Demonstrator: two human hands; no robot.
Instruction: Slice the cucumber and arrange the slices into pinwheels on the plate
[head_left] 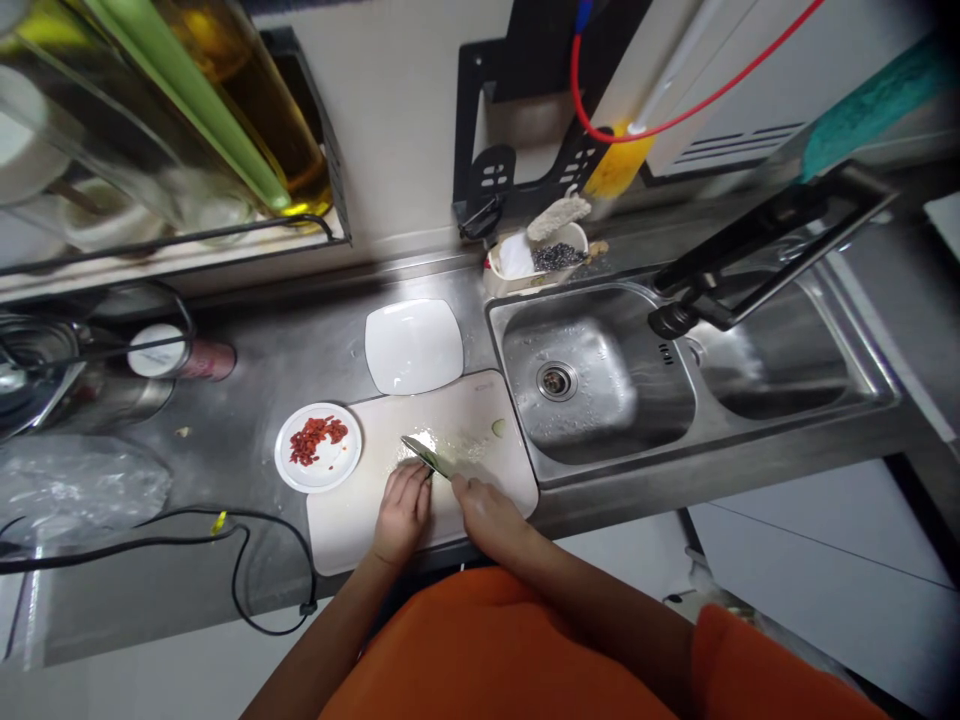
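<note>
A white cutting board [352, 530] lies on the counter in front of me, its middle wet and shiny. My right hand [487, 510] is closed around the handle of a knife [421, 452], whose blade points up and to the left over the board. Close beside the blade, my left hand [405, 505] has its fingers curled down on a small green vegetable piece [430, 462], mostly hidden by fingers and blade. A pale green slice [498, 428] rests near the board's right edge. Overlapping the board's upper left corner is a white plate [319, 480] with chopped red pieces [315, 438].
A square white dish [415, 345] stands behind the board. To the right is a double steel sink [600, 440] with a black faucet [697, 270]. A caddy [540, 280] holds scrubbers. Black cable [240, 570] and a plastic bag [82, 485] lie left, below a bottle rack [330, 235].
</note>
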